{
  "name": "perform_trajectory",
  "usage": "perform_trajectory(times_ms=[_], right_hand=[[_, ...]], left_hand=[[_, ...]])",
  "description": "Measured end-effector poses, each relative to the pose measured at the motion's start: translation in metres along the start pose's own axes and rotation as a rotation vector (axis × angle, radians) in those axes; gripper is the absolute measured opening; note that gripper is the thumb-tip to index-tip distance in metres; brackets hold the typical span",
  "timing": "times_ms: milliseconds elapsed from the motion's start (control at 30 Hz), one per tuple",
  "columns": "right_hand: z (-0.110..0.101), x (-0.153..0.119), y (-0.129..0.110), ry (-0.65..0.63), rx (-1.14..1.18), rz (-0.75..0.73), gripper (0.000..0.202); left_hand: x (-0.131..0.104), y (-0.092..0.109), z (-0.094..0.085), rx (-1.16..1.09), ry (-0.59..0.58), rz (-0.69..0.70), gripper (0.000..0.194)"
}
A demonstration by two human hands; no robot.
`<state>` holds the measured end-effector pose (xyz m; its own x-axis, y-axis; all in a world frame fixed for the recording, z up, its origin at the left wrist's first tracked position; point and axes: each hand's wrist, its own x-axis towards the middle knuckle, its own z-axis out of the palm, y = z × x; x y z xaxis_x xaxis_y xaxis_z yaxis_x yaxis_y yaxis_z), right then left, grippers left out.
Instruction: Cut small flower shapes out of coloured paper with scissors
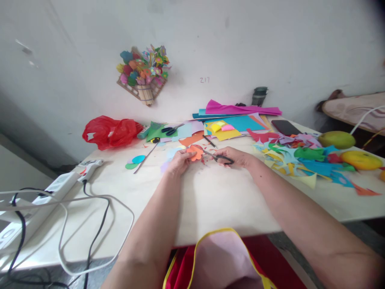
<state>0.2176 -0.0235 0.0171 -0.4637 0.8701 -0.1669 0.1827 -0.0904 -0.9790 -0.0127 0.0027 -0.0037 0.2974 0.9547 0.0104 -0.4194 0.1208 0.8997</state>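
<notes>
Near the middle of the table, my left hand (pixel 179 161) pinches an orange paper flower (pixel 196 153) with rounded petals. My right hand (pixel 233 156) grips a pair of black-handled scissors (pixel 224 159), its fingers closed around the handles. The blades point left and reach the flower's right edge; whether they are apart I cannot make out. Small red and orange paper scraps lie beneath and around both hands. A dark pencil (pixel 209 141) rests just behind them, beside a larger piece of orange paper (pixel 191 139).
Power strips (pixel 57 184) with looping cables lie on the left, near a red plastic bag (pixel 111 131). Colored sheets (pixel 237 122) and a second pair of scissors (pixel 170 131) are at the back. Paper scraps (pixel 288 160), a phone (pixel 285 127) and mangoes (pixel 361 159) occupy the right.
</notes>
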Motion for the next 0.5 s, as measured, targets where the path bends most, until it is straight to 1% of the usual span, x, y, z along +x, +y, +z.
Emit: perform_trajectory(times_ms=[100, 233, 367, 500], right_hand=[[0.0, 0.005, 0.005, 0.027, -0.019, -0.015, 0.03], [0.003, 0.006, 0.006, 0.076, -0.004, -0.063, 0.035], [0.007, 0.007, 0.004, 0.114, 0.024, -0.086, 0.033], [0.009, 0.006, 0.003, 0.125, 0.04, -0.111, 0.031]], left_hand=[[0.001, -0.002, 0.001, -0.015, 0.029, 0.022, 0.024], [0.003, -0.004, 0.004, -0.017, 0.071, 0.046, 0.027], [0.001, -0.004, 0.012, -0.02, 0.132, 0.049, 0.027], [-0.002, -0.003, 0.021, -0.045, 0.171, 0.053, 0.022]])
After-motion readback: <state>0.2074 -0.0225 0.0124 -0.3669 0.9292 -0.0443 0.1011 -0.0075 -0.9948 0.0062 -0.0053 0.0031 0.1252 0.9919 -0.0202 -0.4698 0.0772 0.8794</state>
